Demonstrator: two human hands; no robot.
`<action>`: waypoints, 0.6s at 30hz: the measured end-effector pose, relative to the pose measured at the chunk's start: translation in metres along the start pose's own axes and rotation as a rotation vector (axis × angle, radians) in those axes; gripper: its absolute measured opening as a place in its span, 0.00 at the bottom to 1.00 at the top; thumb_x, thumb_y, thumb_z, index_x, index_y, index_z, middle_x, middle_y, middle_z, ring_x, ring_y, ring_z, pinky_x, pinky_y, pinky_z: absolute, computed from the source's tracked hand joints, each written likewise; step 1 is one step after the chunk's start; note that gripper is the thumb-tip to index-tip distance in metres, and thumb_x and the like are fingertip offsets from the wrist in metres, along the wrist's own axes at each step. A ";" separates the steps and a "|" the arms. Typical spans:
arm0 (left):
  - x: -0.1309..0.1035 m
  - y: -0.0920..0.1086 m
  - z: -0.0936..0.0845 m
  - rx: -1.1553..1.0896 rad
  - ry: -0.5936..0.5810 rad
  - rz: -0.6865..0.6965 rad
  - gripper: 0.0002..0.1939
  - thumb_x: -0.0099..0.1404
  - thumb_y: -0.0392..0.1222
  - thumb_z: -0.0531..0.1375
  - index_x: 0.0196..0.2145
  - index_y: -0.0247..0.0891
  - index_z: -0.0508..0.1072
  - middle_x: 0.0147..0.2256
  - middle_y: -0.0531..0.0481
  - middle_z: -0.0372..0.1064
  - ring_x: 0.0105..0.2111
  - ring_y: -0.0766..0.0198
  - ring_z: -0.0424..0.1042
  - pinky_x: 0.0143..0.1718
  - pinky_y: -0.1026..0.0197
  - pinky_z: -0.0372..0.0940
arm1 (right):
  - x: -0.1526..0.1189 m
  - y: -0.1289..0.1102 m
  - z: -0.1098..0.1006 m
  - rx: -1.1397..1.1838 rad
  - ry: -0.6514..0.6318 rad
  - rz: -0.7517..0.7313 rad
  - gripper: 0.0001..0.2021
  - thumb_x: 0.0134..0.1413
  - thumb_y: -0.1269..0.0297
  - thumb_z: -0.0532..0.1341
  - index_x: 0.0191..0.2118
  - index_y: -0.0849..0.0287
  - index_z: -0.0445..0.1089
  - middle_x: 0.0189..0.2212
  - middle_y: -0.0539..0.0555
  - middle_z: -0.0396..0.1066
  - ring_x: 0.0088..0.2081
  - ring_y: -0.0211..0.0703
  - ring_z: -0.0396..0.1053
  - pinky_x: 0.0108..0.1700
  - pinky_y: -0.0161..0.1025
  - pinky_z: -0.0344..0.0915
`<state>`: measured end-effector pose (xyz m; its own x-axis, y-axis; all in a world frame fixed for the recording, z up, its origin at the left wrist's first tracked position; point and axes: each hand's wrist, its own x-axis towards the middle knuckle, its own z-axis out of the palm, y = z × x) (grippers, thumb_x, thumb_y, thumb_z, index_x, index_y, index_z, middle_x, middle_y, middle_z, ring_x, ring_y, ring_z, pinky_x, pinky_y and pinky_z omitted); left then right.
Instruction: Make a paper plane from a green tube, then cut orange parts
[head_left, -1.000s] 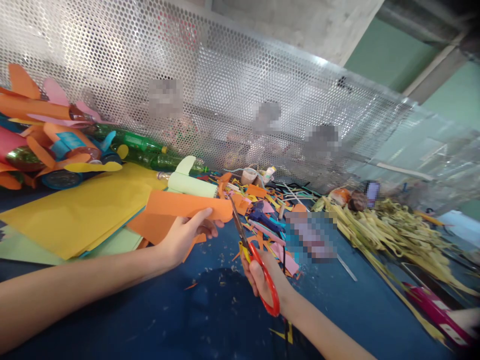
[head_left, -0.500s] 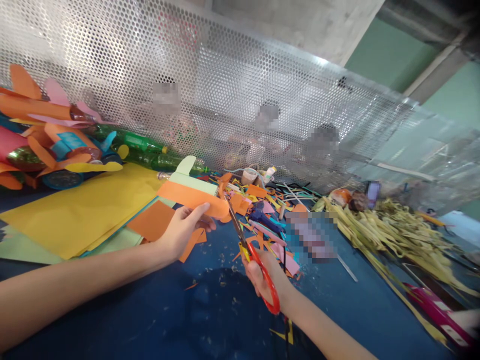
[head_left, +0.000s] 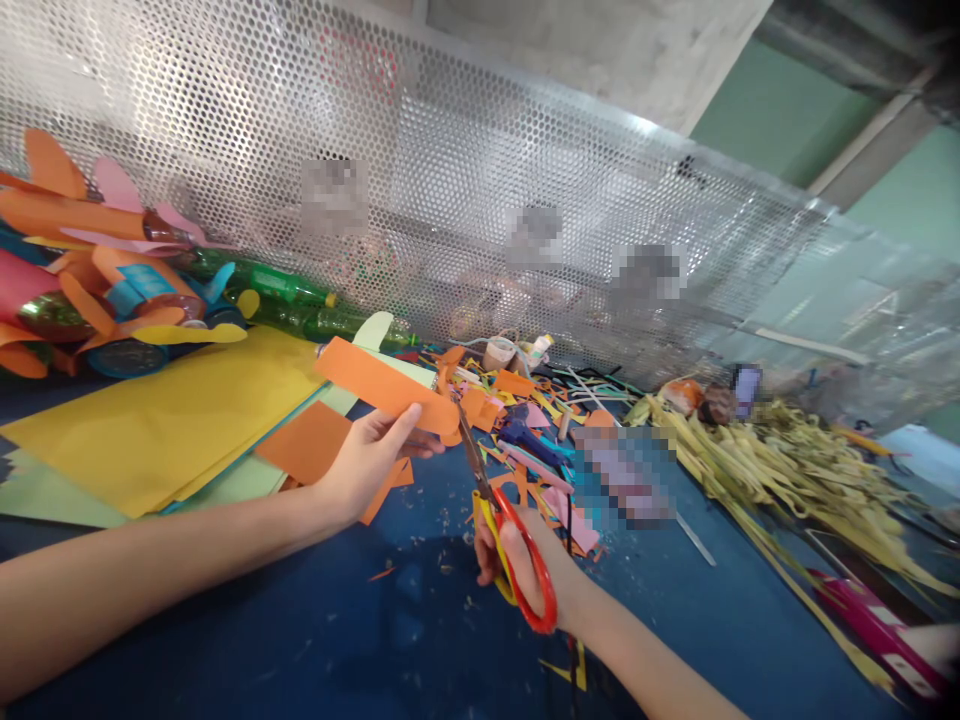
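An orange paper strip [head_left: 379, 378] with a rounded right end is pinched between the thumb and fingers of my left hand [head_left: 382, 455]. My right hand [head_left: 525, 560] grips scissors [head_left: 534, 590] with red and yellow handles, fingers through the loops. The blades point up and left, their tips at the strip's right end; whether paper lies between them I cannot tell. Behind the strip lies a bottle wrapped in light green paper [head_left: 373, 333], partly hidden. An orange sheet [head_left: 304, 443] is left of my left hand.
Yellow sheets [head_left: 172, 420] lie at left, below paper-covered bottles [head_left: 142, 285]. Coloured scraps [head_left: 517, 385] and a blue glue gun [head_left: 529, 437] are in the middle. Dry pale strands [head_left: 795, 450] spread at right. A perforated metal screen [head_left: 450, 180] stands behind the blue table [head_left: 420, 640].
The strip has tilted, its left end now higher and covering more of the green wrapping. The scissor handles have spread, the yellow one moving left and down, and my right fingers have shifted.
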<state>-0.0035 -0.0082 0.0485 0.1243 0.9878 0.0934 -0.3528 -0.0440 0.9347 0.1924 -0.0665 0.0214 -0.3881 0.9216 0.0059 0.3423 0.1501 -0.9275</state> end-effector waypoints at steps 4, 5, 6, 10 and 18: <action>-0.001 0.003 0.001 0.063 -0.029 -0.007 0.14 0.61 0.46 0.57 0.28 0.31 0.74 0.26 0.45 0.75 0.29 0.62 0.75 0.36 0.61 0.67 | -0.001 -0.009 -0.001 -0.041 -0.020 -0.080 0.28 0.49 0.33 0.40 0.25 0.57 0.53 0.23 0.52 0.60 0.25 0.39 0.63 0.28 0.38 0.62; -0.001 0.003 0.002 0.088 -0.035 -0.007 0.15 0.61 0.46 0.56 0.28 0.31 0.74 0.26 0.44 0.76 0.29 0.62 0.75 0.37 0.61 0.67 | -0.002 -0.011 -0.002 -0.055 -0.017 -0.096 0.28 0.49 0.34 0.40 0.26 0.57 0.53 0.24 0.52 0.60 0.26 0.40 0.63 0.29 0.38 0.62; -0.002 0.003 0.002 0.118 -0.041 -0.004 0.15 0.61 0.46 0.56 0.27 0.31 0.75 0.27 0.43 0.76 0.29 0.61 0.75 0.37 0.61 0.68 | -0.002 -0.013 -0.002 -0.064 -0.014 -0.106 0.28 0.50 0.34 0.40 0.26 0.57 0.53 0.24 0.53 0.60 0.27 0.40 0.62 0.30 0.39 0.62; -0.004 0.001 0.002 0.235 -0.069 0.021 0.17 0.62 0.47 0.55 0.28 0.31 0.76 0.28 0.43 0.76 0.29 0.62 0.74 0.37 0.61 0.68 | -0.004 -0.015 -0.002 -0.049 -0.009 -0.084 0.28 0.49 0.34 0.40 0.27 0.57 0.52 0.26 0.53 0.60 0.28 0.41 0.62 0.32 0.40 0.63; -0.003 -0.010 -0.004 0.327 -0.069 0.120 0.15 0.61 0.48 0.55 0.31 0.32 0.74 0.28 0.46 0.76 0.29 0.62 0.74 0.35 0.61 0.69 | -0.004 -0.016 -0.004 -0.047 -0.035 -0.074 0.28 0.49 0.34 0.41 0.27 0.57 0.54 0.27 0.54 0.61 0.29 0.41 0.63 0.32 0.40 0.64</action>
<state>-0.0038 -0.0100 0.0373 0.1658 0.9609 0.2218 -0.0549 -0.2156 0.9749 0.1925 -0.0711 0.0375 -0.4433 0.8944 0.0599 0.3513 0.2348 -0.9063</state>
